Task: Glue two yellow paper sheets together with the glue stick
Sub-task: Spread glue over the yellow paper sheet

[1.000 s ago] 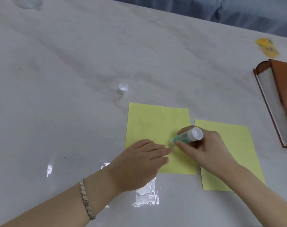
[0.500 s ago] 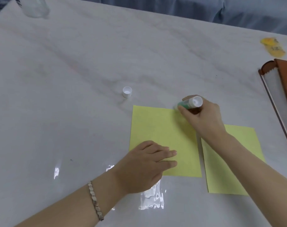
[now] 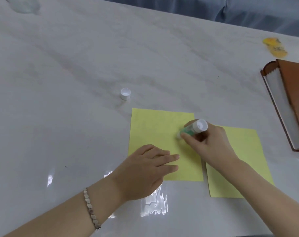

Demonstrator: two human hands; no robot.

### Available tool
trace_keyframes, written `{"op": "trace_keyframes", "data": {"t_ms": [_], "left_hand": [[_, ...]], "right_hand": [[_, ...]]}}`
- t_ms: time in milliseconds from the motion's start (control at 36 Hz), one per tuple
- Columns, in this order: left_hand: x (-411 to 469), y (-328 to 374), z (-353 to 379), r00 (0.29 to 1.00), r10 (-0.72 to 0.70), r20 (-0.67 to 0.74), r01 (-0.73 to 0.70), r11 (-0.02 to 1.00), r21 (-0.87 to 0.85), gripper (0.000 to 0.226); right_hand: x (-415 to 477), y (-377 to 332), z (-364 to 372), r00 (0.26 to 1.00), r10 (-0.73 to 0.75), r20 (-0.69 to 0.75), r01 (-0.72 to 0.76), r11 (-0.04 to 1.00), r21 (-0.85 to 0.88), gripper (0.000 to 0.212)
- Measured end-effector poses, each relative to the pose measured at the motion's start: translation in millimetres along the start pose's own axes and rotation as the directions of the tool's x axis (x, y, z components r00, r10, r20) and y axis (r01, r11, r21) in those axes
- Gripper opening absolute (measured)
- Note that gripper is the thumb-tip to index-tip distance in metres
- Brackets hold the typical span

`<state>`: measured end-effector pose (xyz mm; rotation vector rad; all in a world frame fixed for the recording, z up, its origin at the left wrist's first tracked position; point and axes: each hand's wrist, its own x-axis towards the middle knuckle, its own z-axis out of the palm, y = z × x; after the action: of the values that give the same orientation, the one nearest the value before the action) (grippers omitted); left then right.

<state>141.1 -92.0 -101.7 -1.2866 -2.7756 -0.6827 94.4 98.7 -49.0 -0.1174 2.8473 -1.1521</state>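
Two yellow paper sheets lie side by side on the marble table. My left hand (image 3: 148, 170) rests flat, fingers together, on the lower part of the left sheet (image 3: 155, 129) and holds it down. My right hand (image 3: 206, 144) grips the green and white glue stick (image 3: 192, 128), tilted, with its tip touching the right half of the left sheet. The right sheet (image 3: 244, 151) lies under my right wrist and forearm, partly hidden. The white cap (image 3: 125, 93) of the glue stick stands on the table above the left sheet.
A brown wooden holder (image 3: 292, 100) with white contents lies at the right edge. A yellow wrapper-like item (image 3: 275, 47) sits at the far right. A clear glass object (image 3: 24, 5) is at the top left. Blue fabric runs beyond the far table edge.
My right hand with the glue stick went from the sheet's lower middle up to its top right corner, then came back down to the right middle. My left hand stayed flat on the sheet.
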Motion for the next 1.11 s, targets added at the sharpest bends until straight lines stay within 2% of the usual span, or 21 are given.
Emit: {"op": "trace_keyframes", "data": {"t_ms": [194, 361, 556, 639, 722, 861, 1111], "left_hand": [[0, 0, 2, 1.000, 0.001, -0.027, -0.002, 1.000, -0.023, 0.033], [-1, 0, 4, 1.000, -0.001, -0.021, 0.001, 1.000, 0.005, 0.033], [6, 5, 7, 0.991, 0.022, -0.135, -0.013, 0.998, 0.069, 0.023], [9, 6, 9, 0.985, 0.001, -0.172, 0.009, 0.998, 0.056, 0.017], [8, 5, 10, 0.987, 0.002, -0.163, 0.007, 0.999, 0.054, 0.018], [6, 6, 11, 0.988, 0.014, -0.157, -0.007, 0.999, 0.050, 0.024], [6, 6, 15, 0.996, 0.082, -0.015, -0.080, 0.991, 0.107, 0.045]], "right_hand": [[41, 3, 5, 0.991, 0.014, -0.136, -0.015, 1.000, -0.007, 0.017], [29, -12, -16, 0.976, 0.002, -0.219, 0.016, 0.997, 0.078, 0.008], [-29, -3, -17, 0.997, 0.074, 0.007, -0.074, 0.996, 0.045, 0.012], [-33, 4, -13, 0.995, 0.089, 0.032, -0.091, 0.994, 0.055, 0.012], [-25, 7, -9, 0.998, 0.056, 0.003, -0.056, 0.997, 0.057, 0.018], [-2, 16, -5, 0.995, 0.040, -0.086, -0.036, 0.999, 0.040, 0.008], [33, 9, -8, 0.982, 0.012, -0.188, -0.006, 0.999, 0.035, 0.011]]}}
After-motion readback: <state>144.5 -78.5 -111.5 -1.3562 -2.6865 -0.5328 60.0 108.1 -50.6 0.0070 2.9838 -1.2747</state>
